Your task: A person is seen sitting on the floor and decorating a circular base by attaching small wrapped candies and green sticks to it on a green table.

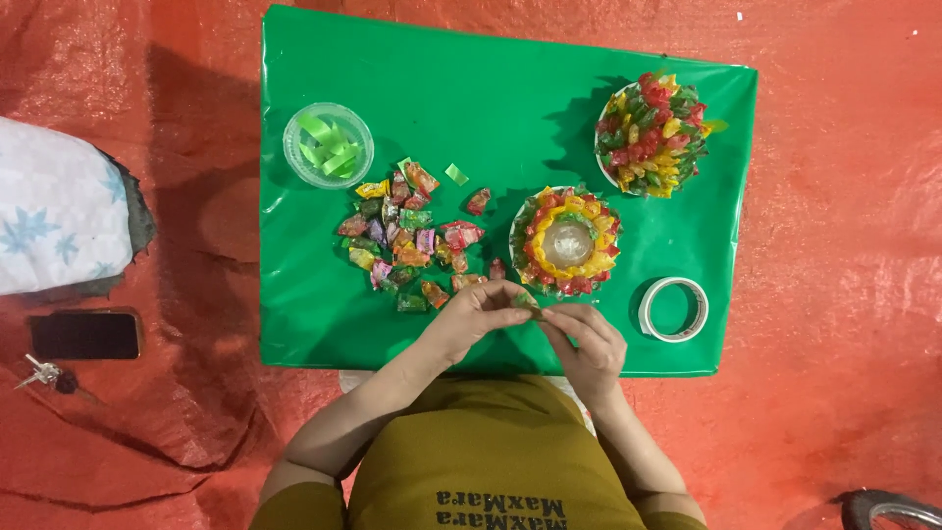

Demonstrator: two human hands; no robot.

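Where the two hands meet: a small wrapped candy [526, 305] is pinched between them, over the near edge of the green table cover [510, 88].
Left hand [478, 314]: fingers curled, tips closed on the candy.
Right hand [590, 343]: fingers bent, tips closed on the other end of the same candy.
Candy pile [412, 240]: loose sweets in red, green, yellow and purple wrappers, just past the left hand.
Half-made ring [566, 241]: a round dish with red, yellow and green candies stuck around a clear middle, just past the hands.
Full candy ball [653, 121]: a white plate heaped with red, yellow and green candies, at the far right corner.
Clear cup [328, 145]: round, with green tape strips inside, at the far left.
Tape roll [673, 308]: white ring, flat on the cover, near the right hand.
Phone [85, 335]: dark, on the red floor sheet [844, 226], with keys [43, 374] beside it.
Pillow [54, 208]: white with blue flowers, far left.
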